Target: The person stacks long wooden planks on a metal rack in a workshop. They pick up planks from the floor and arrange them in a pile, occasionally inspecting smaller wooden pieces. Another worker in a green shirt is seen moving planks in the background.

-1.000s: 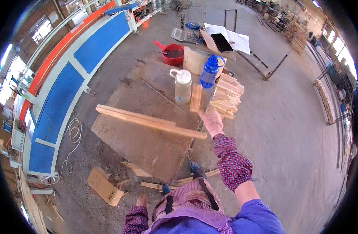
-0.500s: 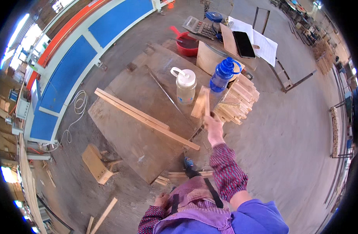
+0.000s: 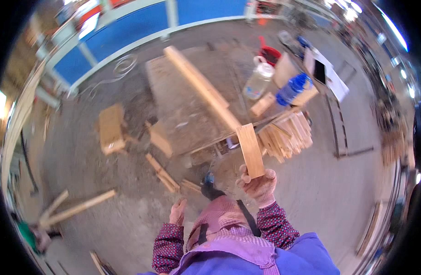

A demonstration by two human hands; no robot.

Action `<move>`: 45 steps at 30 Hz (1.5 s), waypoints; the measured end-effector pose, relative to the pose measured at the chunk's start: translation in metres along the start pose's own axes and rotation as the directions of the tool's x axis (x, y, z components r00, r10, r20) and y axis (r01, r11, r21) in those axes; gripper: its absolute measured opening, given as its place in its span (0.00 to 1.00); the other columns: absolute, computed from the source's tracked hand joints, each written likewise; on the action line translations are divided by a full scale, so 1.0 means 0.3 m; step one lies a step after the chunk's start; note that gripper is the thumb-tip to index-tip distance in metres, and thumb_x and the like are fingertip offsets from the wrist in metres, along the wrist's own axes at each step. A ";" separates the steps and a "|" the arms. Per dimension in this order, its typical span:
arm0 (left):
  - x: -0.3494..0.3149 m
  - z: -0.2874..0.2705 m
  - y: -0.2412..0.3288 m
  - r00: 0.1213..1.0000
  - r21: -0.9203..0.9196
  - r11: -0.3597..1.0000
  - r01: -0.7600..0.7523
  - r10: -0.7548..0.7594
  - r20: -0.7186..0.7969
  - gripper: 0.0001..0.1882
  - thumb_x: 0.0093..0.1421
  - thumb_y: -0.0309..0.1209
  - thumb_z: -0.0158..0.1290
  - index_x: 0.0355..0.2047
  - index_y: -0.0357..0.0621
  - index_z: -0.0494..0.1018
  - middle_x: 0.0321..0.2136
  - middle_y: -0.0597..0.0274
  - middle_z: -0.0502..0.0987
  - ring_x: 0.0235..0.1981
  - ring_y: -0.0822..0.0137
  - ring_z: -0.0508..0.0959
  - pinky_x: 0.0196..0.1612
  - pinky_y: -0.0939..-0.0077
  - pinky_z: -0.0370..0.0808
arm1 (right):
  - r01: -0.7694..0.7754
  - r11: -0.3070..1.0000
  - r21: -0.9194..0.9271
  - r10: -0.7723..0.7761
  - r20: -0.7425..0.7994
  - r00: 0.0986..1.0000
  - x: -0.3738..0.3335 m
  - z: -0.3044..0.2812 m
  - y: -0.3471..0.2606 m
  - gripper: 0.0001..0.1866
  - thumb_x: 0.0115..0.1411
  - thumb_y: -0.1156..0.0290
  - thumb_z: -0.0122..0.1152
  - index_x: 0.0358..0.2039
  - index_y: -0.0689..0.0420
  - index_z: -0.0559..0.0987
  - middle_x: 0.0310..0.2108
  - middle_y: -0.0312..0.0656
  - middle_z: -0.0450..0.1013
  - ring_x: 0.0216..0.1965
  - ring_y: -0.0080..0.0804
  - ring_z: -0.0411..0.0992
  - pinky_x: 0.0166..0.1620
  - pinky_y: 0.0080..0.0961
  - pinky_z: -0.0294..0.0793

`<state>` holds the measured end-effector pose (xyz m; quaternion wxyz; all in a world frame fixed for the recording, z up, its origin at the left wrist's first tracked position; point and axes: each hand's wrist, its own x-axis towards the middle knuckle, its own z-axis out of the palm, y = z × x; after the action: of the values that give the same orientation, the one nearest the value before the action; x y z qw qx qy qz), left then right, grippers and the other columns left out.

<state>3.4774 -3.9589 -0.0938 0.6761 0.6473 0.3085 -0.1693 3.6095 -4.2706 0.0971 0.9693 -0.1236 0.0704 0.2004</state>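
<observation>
A short flat wooden block (image 3: 250,151) is gripped at its lower end by my right hand (image 3: 258,187), held up in front of my body near the table's edge. My left hand (image 3: 177,211) is lifted in front of my waist, its fingers stretched out and nothing visible in them. Two long wooden strips (image 3: 201,87) lie side by side across the brown tabletop (image 3: 162,94). Beyond my right hand is a pile of short wooden pieces (image 3: 288,137). Another small block (image 3: 263,104) lies by a clear white-lidded bottle (image 3: 258,81) and a blue bottle (image 3: 293,89).
Farther right are a red dipper (image 3: 270,56), a black phone (image 3: 319,71) and paper sheets (image 3: 336,85). A wooden stool (image 3: 111,128) and loose offcuts (image 3: 162,173) are on the floor at left. A blue-panelled machine (image 3: 128,30) stands behind the table.
My right hand has drawn the block up off the table toward my body. My left hand has risen from my side to my front. The view has turned leftward.
</observation>
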 end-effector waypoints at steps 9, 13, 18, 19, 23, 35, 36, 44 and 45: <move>-0.635 -0.108 0.028 0.916 -0.392 0.873 -0.288 0.132 -0.378 0.23 0.64 0.30 0.51 0.58 0.37 0.66 0.51 0.60 0.74 0.51 0.69 0.72 0.57 0.74 0.65 | -0.660 0.728 -0.184 0.676 0.350 0.648 -0.061 0.000 0.528 0.41 0.43 0.51 0.62 0.52 0.70 0.69 0.42 0.50 0.70 0.41 0.37 0.68 0.44 0.32 0.67; -0.872 -0.202 0.318 0.717 -0.570 0.438 -0.695 0.483 -0.503 0.29 0.59 0.25 0.55 0.61 0.36 0.61 0.57 0.55 0.69 0.56 0.63 0.70 0.59 0.67 0.66 | -0.779 0.502 -0.376 0.857 0.333 0.392 -0.076 0.129 0.700 0.44 0.42 0.52 0.64 0.53 0.73 0.68 0.42 0.53 0.72 0.43 0.42 0.71 0.51 0.32 0.67; -1.031 -0.229 0.476 0.576 -0.535 0.259 -0.804 0.563 -0.593 0.31 0.55 0.21 0.59 0.59 0.34 0.63 0.54 0.54 0.71 0.54 0.64 0.72 0.58 0.68 0.67 | -0.788 0.243 -0.566 0.950 0.301 0.077 -0.018 0.204 0.861 0.47 0.43 0.52 0.65 0.56 0.74 0.65 0.50 0.59 0.70 0.47 0.46 0.72 0.56 0.40 0.65; -1.042 -0.230 0.463 0.577 -0.517 0.273 -0.811 0.520 -0.630 0.30 0.54 0.21 0.59 0.58 0.34 0.64 0.53 0.54 0.72 0.53 0.64 0.73 0.57 0.69 0.68 | -0.782 0.208 -0.587 0.951 0.308 0.021 -0.012 0.209 0.891 0.47 0.43 0.52 0.65 0.57 0.74 0.64 0.51 0.59 0.69 0.48 0.47 0.71 0.58 0.42 0.64; -1.037 -0.244 0.450 0.488 -0.427 0.237 -0.873 0.435 -0.757 0.27 0.55 0.21 0.60 0.55 0.32 0.68 0.48 0.57 0.76 0.48 0.67 0.75 0.53 0.72 0.72 | -0.804 0.114 -0.584 0.966 0.253 -0.047 0.035 0.267 0.979 0.45 0.45 0.54 0.65 0.57 0.73 0.64 0.52 0.56 0.69 0.48 0.44 0.72 0.59 0.44 0.63; -0.911 -0.350 0.586 0.306 -0.201 0.256 -0.946 0.490 -0.816 0.25 0.57 0.17 0.56 0.56 0.37 0.67 0.48 0.58 0.75 0.48 0.69 0.75 0.54 0.72 0.71 | -0.846 0.013 -0.533 0.950 0.271 -0.156 0.288 0.359 1.251 0.42 0.49 0.58 0.67 0.56 0.74 0.64 0.53 0.56 0.70 0.55 0.45 0.70 0.60 0.41 0.65; -0.900 -0.353 0.590 0.308 -0.204 0.262 -0.943 0.466 -0.829 0.26 0.57 0.16 0.56 0.57 0.37 0.67 0.49 0.58 0.75 0.49 0.69 0.75 0.54 0.71 0.71 | -0.843 0.005 -0.537 0.944 0.281 -0.173 0.308 0.362 1.266 0.41 0.49 0.58 0.67 0.56 0.73 0.64 0.53 0.56 0.70 0.55 0.45 0.69 0.60 0.41 0.65; -0.840 -0.415 0.562 0.122 0.061 0.501 -0.863 0.324 -0.938 0.28 0.56 0.15 0.56 0.58 0.39 0.65 0.53 0.56 0.73 0.51 0.67 0.74 0.55 0.71 0.70 | -0.832 -0.074 -0.551 0.955 0.201 -0.218 0.355 0.352 1.377 0.38 0.50 0.60 0.66 0.55 0.73 0.66 0.49 0.52 0.72 0.51 0.41 0.71 0.56 0.38 0.67; -0.851 -0.426 0.556 0.107 0.082 0.548 -0.833 0.304 -0.947 0.29 0.55 0.15 0.57 0.58 0.39 0.66 0.53 0.56 0.73 0.51 0.67 0.74 0.55 0.71 0.70 | -0.827 -0.077 -0.557 0.954 0.199 -0.223 0.341 0.361 1.393 0.38 0.50 0.59 0.66 0.55 0.73 0.66 0.49 0.52 0.72 0.51 0.41 0.71 0.56 0.38 0.67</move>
<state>3.3649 -3.8595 0.2009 0.5397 0.5007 0.3552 0.5761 3.5422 -3.8320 0.0937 0.4564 -0.0724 -0.1714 0.8701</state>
